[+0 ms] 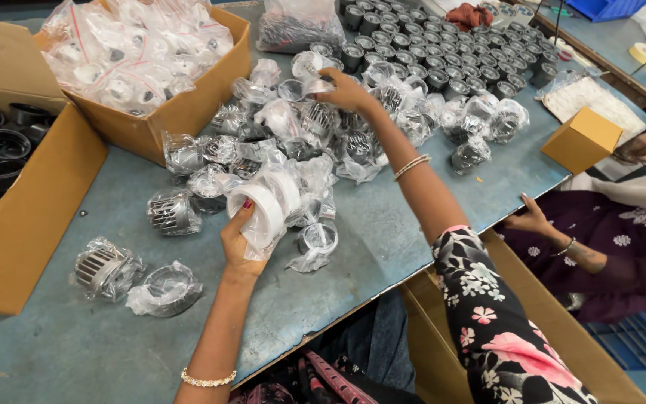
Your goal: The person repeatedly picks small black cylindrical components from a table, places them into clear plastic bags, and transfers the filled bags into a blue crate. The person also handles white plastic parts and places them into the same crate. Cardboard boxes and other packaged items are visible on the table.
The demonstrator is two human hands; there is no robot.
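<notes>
Two hands w/ bagged parts (263,213).

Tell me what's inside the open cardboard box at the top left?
The cardboard box is heaped with clear plastic bags holding round white and dark parts. Whatever lies beneath that top layer is covered.

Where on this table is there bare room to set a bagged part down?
Bare table lies along the near edge, below two bagged parts and beside the left hand. Another patch runs right of the forearm toward the small box. The bag pile around the right hand is crowded.
</notes>
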